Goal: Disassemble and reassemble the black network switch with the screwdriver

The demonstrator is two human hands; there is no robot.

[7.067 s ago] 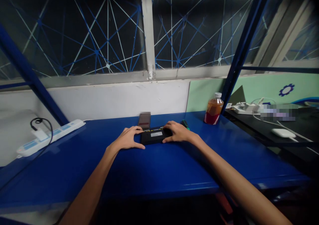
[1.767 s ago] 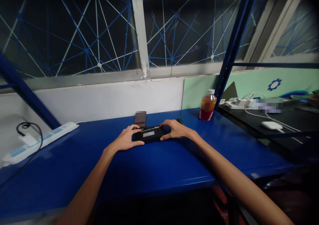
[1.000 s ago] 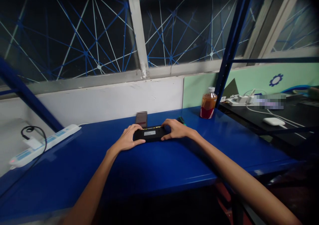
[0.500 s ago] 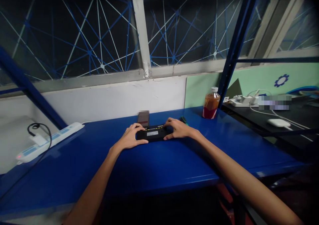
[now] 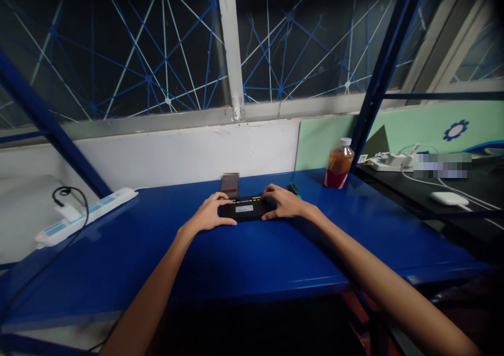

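A flat black device with a white label and a yellow strip lies on the blue table. My left hand grips its left end, fingers curled over the edge. Its right end is held by my right hand in the same way. A small dark phone-like object stands just behind the device. A green item peeks out behind my right hand.
A bottle of orange liquid stands at the back right by a blue upright post. A white power strip with a black cable lies at the left. A black side desk holds cables and a white mouse.
Both hands have stayed on the ends of the black device throughout. Only the camera view has shifted slightly.
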